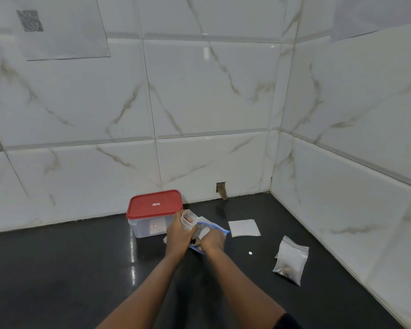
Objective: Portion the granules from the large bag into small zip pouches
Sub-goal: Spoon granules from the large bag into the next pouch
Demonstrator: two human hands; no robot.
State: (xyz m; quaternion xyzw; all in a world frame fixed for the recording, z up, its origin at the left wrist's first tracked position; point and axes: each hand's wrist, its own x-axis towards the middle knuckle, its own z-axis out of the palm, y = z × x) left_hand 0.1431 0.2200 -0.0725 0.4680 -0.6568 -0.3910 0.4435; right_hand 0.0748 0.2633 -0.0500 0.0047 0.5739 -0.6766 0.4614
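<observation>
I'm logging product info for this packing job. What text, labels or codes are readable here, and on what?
Nothing can be read.
Lid label on the red lid: too small and blurred.
Side label on the container: too small and blurred.
Grey square, code-like, on the wall sheet: blurred, unreadable.

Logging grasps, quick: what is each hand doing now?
Left hand: holds the small clear plastic zip pouch.
Right hand: reaching into the large blue-edged clear bag; cannot tell.
</observation>
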